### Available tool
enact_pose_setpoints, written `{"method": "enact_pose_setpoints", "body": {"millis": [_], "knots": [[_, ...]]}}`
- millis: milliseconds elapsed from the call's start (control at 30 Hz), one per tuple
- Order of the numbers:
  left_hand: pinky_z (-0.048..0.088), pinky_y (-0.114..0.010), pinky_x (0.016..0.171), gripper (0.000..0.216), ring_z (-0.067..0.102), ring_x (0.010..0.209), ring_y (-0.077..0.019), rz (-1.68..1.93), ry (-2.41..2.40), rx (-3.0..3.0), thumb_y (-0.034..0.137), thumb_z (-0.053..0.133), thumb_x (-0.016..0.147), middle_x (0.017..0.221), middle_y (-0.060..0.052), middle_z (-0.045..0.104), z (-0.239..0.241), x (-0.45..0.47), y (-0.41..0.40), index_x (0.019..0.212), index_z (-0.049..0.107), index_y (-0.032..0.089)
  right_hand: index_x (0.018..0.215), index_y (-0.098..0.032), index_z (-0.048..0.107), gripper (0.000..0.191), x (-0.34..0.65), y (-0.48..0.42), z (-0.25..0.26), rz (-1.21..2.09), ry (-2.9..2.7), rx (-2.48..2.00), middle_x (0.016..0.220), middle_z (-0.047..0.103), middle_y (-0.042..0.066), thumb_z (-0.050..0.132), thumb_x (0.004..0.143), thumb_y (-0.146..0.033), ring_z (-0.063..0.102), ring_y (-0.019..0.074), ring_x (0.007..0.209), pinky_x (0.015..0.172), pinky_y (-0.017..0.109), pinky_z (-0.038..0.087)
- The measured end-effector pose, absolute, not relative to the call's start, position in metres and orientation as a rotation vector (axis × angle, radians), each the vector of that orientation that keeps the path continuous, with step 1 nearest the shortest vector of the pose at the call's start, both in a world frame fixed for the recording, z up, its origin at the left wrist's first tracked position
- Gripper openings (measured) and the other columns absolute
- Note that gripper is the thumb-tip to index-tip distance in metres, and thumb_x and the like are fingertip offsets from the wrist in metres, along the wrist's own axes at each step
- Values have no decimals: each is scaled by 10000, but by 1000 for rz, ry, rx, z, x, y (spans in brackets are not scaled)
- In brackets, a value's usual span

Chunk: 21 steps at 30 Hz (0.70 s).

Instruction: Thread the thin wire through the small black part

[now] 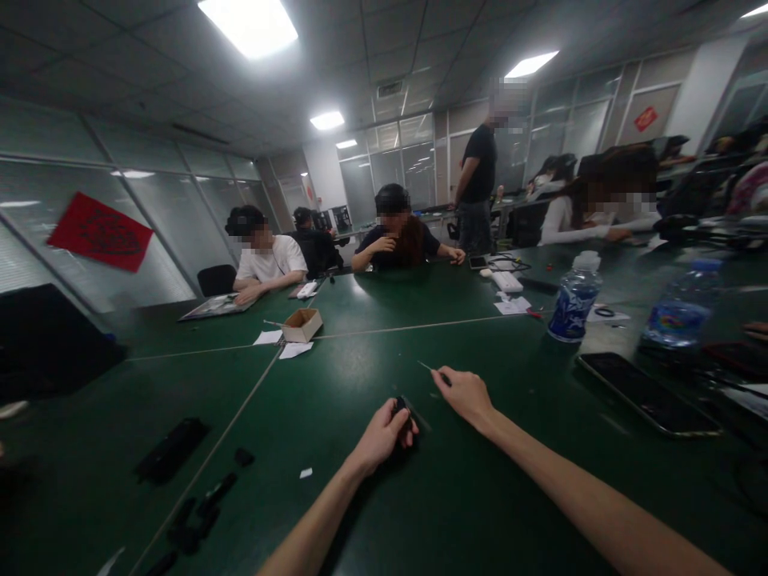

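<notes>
My left hand (382,434) is closed around a small black object (401,406), just above the green table (354,376). Fingers hide most of that object, so its kind does not show. To the right and slightly farther off, my right hand (469,395) grips a small screwdriver (426,366). Its thin metal shaft points left and away from me, and its dark handle is partly covered by the fingers. The shaft and the black object are apart. A small white scrap (306,473) lies left of my left hand.
Several black parts (195,512) and a black case (173,450) lie at left. An open cardboard box (302,325) sits on papers ahead. At right are a phone (648,394) and two water bottles (574,300) (684,308). People sit across the table.
</notes>
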<state>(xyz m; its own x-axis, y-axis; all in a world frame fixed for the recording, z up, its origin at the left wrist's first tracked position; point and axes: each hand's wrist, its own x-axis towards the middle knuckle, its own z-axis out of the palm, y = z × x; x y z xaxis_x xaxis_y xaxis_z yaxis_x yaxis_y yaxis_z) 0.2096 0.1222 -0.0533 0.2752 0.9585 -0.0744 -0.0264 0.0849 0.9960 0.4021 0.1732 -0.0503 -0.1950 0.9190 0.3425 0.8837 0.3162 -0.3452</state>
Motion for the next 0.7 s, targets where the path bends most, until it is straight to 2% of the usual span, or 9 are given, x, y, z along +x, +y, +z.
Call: {"method": "enact_pose_setpoints", "body": {"millis": [167,333,500,700], "knots": [[359,-195,448,392,524,484,-88,1015,937,1028,498,610,742,706,-41,615,-56,206,124,849,463,151,887,-201,651,409,408,180,-51,127,-2141,-1481,713,684,39,302,951,-405,632,144,603,529,214,397],[328,-184,391,386,516,430,-99,990,930,962,523,555,768,663,-47,624,-58,202,141,857,470,157,871,-203,651,403,406,175,-52,137,-2191,-1403,734,684,34,320,942,-421,632,145,627,551,218,404],[228,-165,347,417,392,340,-73,1066,956,970,582,531,757,493,27,521,-65,199,168,812,461,174,873,-195,645,380,404,172,-50,139,-2318,-1277,748,671,31,338,935,-410,622,144,649,587,229,417],[161,-168,355,492,290,332,-51,1120,991,1085,650,457,776,429,66,405,-68,198,177,769,483,159,1004,-181,611,312,399,159,-44,238,-2382,-1102,870,659,47,345,933,-328,611,137,731,636,227,454]]}}
